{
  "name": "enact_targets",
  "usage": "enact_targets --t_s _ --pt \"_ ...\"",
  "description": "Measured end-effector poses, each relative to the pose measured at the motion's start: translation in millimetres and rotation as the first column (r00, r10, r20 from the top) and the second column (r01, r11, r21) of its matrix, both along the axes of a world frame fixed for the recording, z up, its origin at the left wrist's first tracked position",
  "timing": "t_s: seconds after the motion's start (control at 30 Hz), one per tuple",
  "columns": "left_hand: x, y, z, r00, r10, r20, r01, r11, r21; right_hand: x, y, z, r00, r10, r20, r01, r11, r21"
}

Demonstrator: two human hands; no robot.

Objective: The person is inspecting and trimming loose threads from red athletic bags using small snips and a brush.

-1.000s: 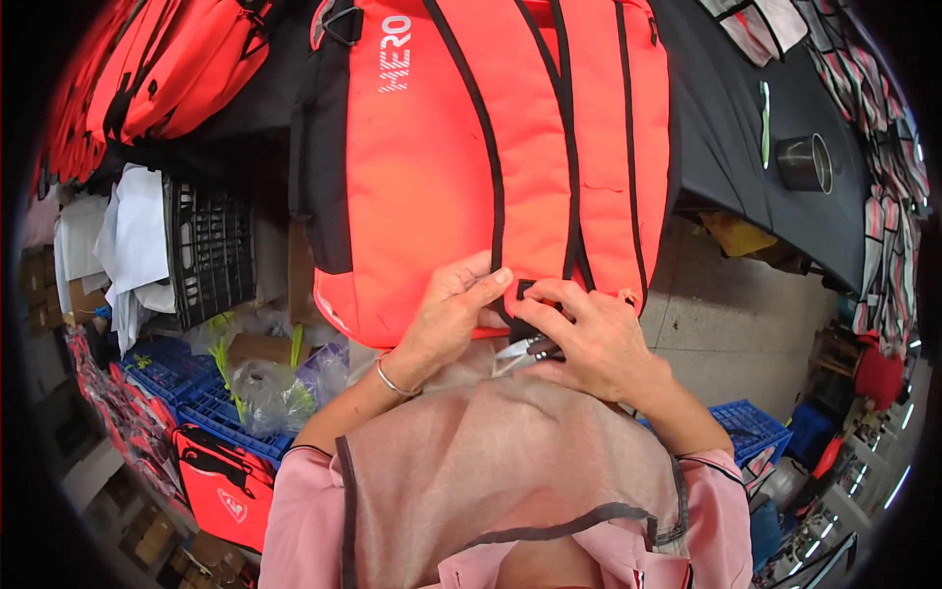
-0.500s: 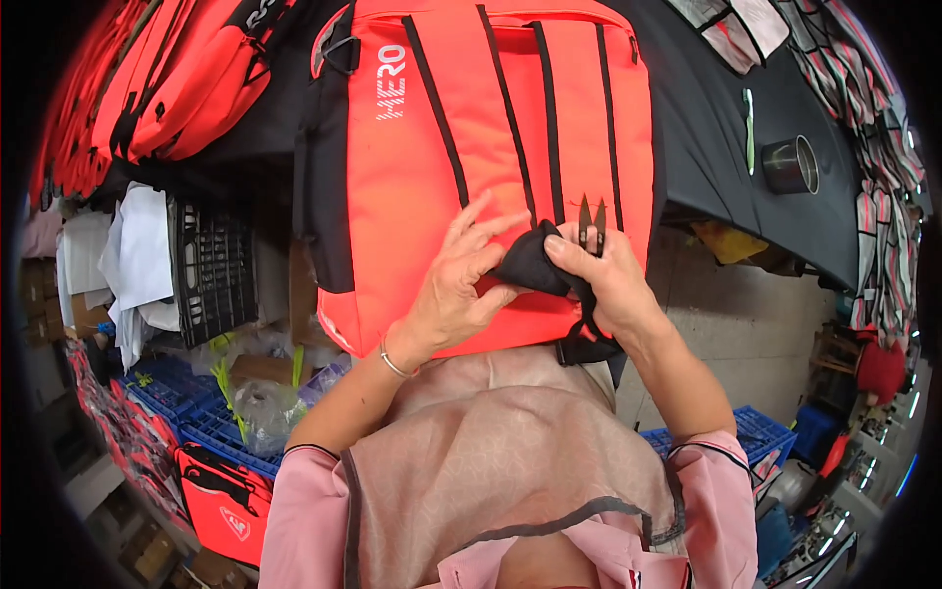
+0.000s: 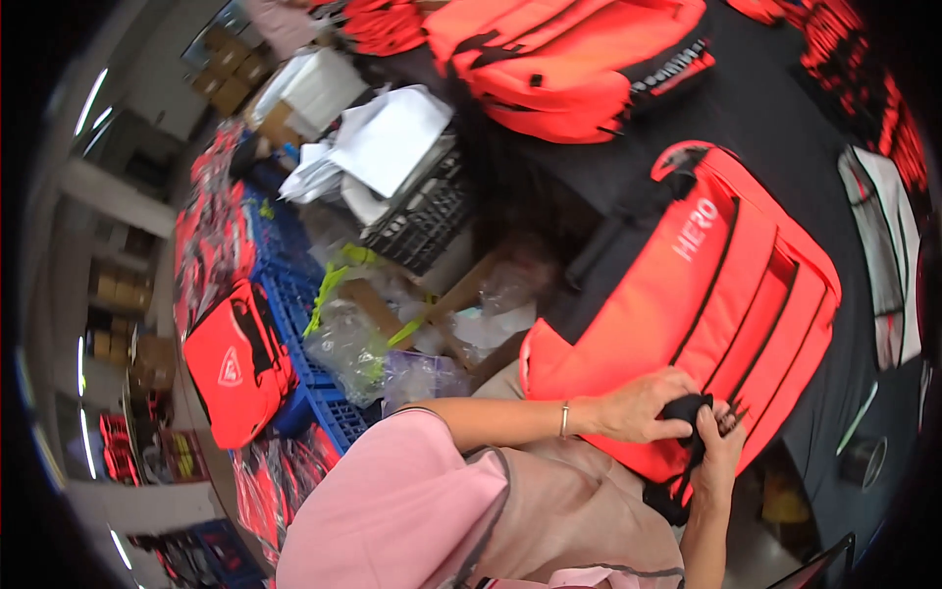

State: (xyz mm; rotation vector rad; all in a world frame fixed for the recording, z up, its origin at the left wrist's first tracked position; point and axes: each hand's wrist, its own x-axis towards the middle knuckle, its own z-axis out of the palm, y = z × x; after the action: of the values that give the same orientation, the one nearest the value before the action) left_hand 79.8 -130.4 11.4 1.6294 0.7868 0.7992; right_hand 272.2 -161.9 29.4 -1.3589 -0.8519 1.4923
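Observation:
A bright orange-red backpack [image 3: 628,344] with black trim and black side panels lies slanted on my lap and against the table edge. Over its lower end, my left hand [image 3: 638,407] has its thumb and fingers closed on a black fabric piece [image 3: 690,404], possibly part of the bag's strap. My right hand [image 3: 721,450] pinches the same piece from the other side with its thumb. Small thread snips [image 3: 731,417] are tucked in the right hand's fingers, blades pointing outward and blurred. Black straps [image 3: 677,491] hang below the hands.
Another orange-red bag [image 3: 549,69] lies on the black-covered table [image 3: 756,108]. White sheets [image 3: 392,137] top a black crate [image 3: 422,216]. Clear plastic bags [image 3: 353,344] and blue crates [image 3: 314,383] stand at left, near a small red bag [image 3: 235,368]. A metal cup [image 3: 863,461] sits right.
The head view has swung left, so the backpack and hands now appear farther right and tilted. My left hand's spread fingers have closed in on the black fabric piece.

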Motion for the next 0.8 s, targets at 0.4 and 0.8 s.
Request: enact_targets --t_s 0.4,0.8 --pt "-175.1 -17.6 -17.2 0.624 0.729 -0.282 -0.757 0.653 0.013 81.2 -6.1 56.3 0.779 0.461 0.426 -0.512 0.859 0.006" --pt "-112.3 -33.7 -57.5 0.736 0.657 0.163 -0.336 0.564 -0.754 -90.5 102.1 -1.0 0.837 0.38 0.393 -0.481 0.854 0.199"
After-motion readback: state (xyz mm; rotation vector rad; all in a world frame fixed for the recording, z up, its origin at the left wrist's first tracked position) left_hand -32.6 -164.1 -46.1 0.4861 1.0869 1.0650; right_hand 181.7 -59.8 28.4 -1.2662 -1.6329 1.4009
